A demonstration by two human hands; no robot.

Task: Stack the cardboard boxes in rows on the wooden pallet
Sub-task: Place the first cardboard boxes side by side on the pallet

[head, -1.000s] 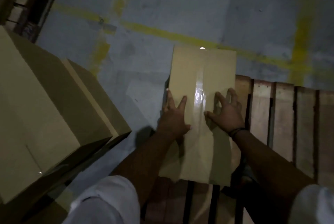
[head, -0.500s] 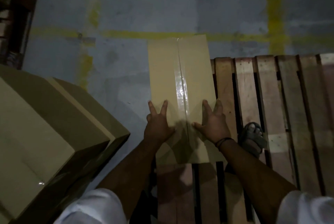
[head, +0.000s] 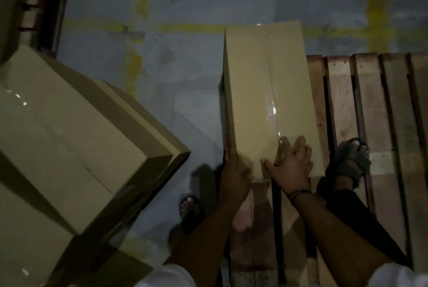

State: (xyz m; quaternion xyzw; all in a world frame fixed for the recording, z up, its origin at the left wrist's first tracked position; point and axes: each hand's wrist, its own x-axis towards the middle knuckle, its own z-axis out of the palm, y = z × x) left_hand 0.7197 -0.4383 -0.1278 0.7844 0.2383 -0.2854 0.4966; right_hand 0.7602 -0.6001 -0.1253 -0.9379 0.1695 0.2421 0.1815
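A long taped cardboard box [head: 268, 92] lies along the left edge of the wooden pallet [head: 379, 124]. My left hand [head: 232, 177] presses against the box's near left corner and side. Fingers spread, my right hand [head: 289, 166] rests flat on the box's near top end. Neither hand wraps around the box. A stack of larger cardboard boxes [head: 69, 147] stands on the floor to the left.
My right foot in a sandal [head: 352, 159] stands on the pallet beside the box; my left foot [head: 188, 208] is on the grey floor with yellow lines [head: 185, 28]. A dark rack [head: 46, 3] is at the top left.
The box has slid farther away along the pallet's left edge. My hands moved from its middle to its near end, the left one shifting onto the side.
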